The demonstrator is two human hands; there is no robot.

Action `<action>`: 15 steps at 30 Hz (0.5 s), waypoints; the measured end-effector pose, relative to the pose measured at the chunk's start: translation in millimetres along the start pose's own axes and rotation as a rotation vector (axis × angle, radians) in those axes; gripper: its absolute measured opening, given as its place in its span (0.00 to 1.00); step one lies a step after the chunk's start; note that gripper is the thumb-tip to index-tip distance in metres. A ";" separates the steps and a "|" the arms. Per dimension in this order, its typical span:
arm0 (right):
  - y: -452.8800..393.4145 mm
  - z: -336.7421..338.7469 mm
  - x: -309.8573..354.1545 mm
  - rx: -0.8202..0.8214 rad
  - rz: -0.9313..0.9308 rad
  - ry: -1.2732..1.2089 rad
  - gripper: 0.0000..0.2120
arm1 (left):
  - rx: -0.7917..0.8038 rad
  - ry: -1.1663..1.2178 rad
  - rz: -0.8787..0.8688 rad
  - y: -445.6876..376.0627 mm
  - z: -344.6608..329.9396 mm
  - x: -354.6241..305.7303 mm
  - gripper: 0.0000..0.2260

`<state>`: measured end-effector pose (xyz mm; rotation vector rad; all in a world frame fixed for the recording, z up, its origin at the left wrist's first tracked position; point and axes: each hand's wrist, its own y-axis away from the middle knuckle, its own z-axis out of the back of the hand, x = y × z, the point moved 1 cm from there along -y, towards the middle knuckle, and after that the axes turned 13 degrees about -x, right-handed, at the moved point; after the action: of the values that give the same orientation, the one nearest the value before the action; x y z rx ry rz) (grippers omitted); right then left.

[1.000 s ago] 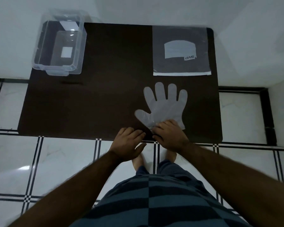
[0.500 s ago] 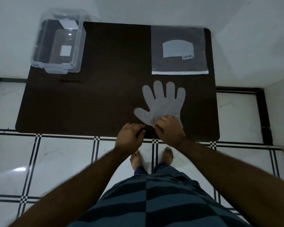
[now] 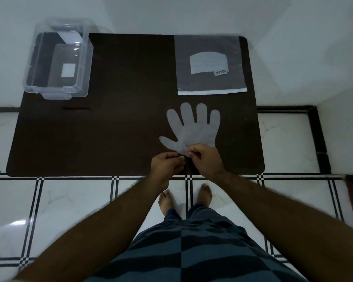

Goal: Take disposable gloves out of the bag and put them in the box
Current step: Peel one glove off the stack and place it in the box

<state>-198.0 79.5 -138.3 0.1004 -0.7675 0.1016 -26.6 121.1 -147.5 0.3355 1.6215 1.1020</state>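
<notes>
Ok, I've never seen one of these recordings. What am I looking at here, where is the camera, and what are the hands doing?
There is no machine here: a person wears a wide-angle camera on the head, looking down past their own arms and feet. On the floor lies a dark mat. At its far left corner stands a clear plastic box, with no gloves visible inside. At the far right lies a flat clear bag with a white label. Nearer the person, a thin disposable glove lies spread flat, its finger parts pointing away. The right hand pinches the glove's wrist edge with its fingers. The left hand is at the same edge; whether it grips is unclear.
</notes>
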 end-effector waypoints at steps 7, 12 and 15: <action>0.6 9.0 10.0 0.133 0.105 -0.001 0.14 | -0.073 0.108 0.063 -1.6 -11.3 0.4 0.09; 1.1 4.4 11.5 0.077 0.174 0.117 0.09 | -0.095 0.110 0.081 1.3 -13.8 -4.6 0.07; 1.1 4.0 12.5 0.050 0.179 0.141 0.11 | -0.143 0.116 0.106 1.4 -14.8 -9.2 0.06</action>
<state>-191.9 80.8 -126.7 0.0707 -0.6324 0.2954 -36.7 108.2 -141.1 0.2701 1.6299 1.3323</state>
